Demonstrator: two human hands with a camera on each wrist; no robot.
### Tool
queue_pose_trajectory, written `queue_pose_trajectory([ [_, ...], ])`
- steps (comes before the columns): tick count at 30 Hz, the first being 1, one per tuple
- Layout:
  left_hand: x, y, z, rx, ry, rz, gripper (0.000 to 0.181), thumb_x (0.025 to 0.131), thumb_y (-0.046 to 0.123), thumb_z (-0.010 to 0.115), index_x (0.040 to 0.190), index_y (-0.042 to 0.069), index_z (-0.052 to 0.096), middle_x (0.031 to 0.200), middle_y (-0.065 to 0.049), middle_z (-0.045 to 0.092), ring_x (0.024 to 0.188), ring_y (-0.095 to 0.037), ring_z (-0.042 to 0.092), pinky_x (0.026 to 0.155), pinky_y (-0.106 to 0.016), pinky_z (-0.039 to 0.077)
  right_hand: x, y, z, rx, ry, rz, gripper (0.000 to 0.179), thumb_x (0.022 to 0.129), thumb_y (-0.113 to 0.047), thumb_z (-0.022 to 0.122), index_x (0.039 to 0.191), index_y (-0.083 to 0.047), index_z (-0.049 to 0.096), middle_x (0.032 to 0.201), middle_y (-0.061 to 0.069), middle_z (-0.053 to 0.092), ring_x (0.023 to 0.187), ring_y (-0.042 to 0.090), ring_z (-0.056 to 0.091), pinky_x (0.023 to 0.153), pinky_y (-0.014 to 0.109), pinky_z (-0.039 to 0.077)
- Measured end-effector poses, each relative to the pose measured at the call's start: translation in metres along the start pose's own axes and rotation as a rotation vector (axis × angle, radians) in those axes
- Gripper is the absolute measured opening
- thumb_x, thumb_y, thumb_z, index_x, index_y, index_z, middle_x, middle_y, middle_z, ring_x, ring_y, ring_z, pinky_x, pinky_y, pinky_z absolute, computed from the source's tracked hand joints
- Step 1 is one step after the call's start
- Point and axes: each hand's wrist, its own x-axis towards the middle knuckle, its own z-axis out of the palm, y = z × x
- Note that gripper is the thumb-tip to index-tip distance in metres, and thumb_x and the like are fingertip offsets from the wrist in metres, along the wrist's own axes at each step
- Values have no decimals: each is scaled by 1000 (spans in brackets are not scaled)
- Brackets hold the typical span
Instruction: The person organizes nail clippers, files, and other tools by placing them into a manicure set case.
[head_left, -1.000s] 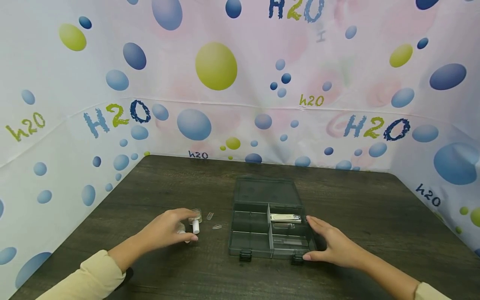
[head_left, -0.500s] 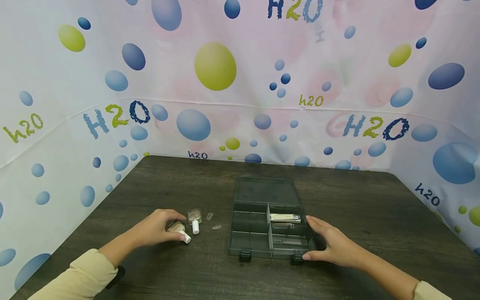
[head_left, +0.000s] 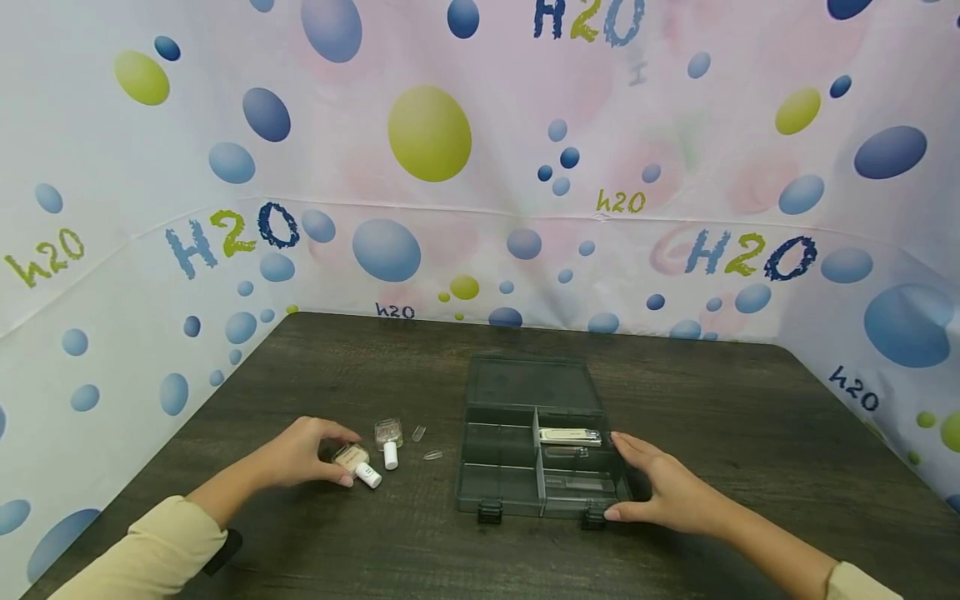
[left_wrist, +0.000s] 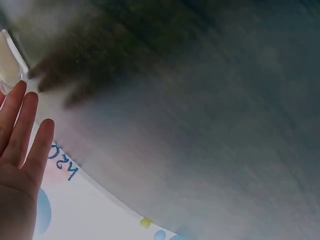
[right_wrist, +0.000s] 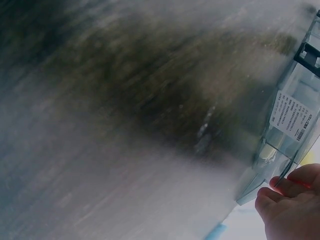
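Note:
My left hand is beside a nail polish bottle with beige contents and a white cap, which lies on the table between thumb and forefinger. In the left wrist view the fingers are fairly straight, with the bottle partly cut off past their tips. A second, clear nail polish bottle lies just to the right. My right hand holds the right front corner of a dark see-through compartment box, thumb by a front latch. Nail clippers lie in its right back compartment.
Two small clear nail-tip-like pieces lie between the bottles and the box. The box's lid is folded back on the dark wooden table. A printed curtain stands behind the table and along both sides.
My left hand has drawn back left from over the clear bottle to the beige one, uncovering both bottles. The right hand stays at the box.

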Motion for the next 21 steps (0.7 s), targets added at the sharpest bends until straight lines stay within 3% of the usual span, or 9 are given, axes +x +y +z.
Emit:
queue_pose_trajectory([
  [11,-2,1,-3,13,-35,1,44,72,21,79,108,-1,66,103,-14,68,93,-29,63,81,-47,52,0,-1,-2,23,-31,30,101,75,-54,69,137,16,31,141,34,33,125,52,37,92,59,41],
  [21,-3,6,0,2,-45,-13,42,70,25,80,103,2,67,99,-9,68,90,-27,64,77,-41,53,1,-3,-2,27,-34,31,101,74,-53,70,137,15,30,141,34,32,125,52,36,92,60,41],
])
